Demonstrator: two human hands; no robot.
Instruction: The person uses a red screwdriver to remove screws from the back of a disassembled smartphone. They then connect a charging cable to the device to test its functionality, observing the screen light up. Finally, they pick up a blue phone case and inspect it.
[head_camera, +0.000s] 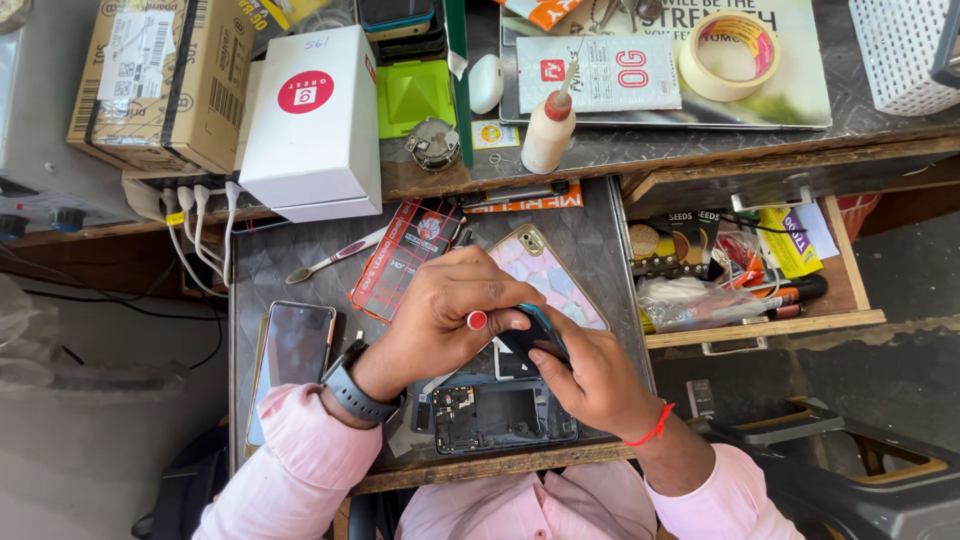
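Observation:
My left hand (445, 310) and my right hand (590, 375) meet over the middle of a small work board, both gripping a small dark flat part (535, 335). A ring with a red stone sits on a left finger, a dark watch on the left wrist, a red thread on the right wrist. Just below the hands lies an opened phone body (500, 415) with its inner parts exposed. A phone in a pastel patterned case (560, 285) lies face down behind the hands.
A dark-screened phone (295, 345) lies at the left, a red card packet (405, 255) and a toothbrush (335, 257) behind it. A white box (315, 125), cardboard box (160, 80), glue bottle (550, 130) and tape roll (730, 55) sit on the upper shelf. An open drawer (745, 275) holds clutter at right.

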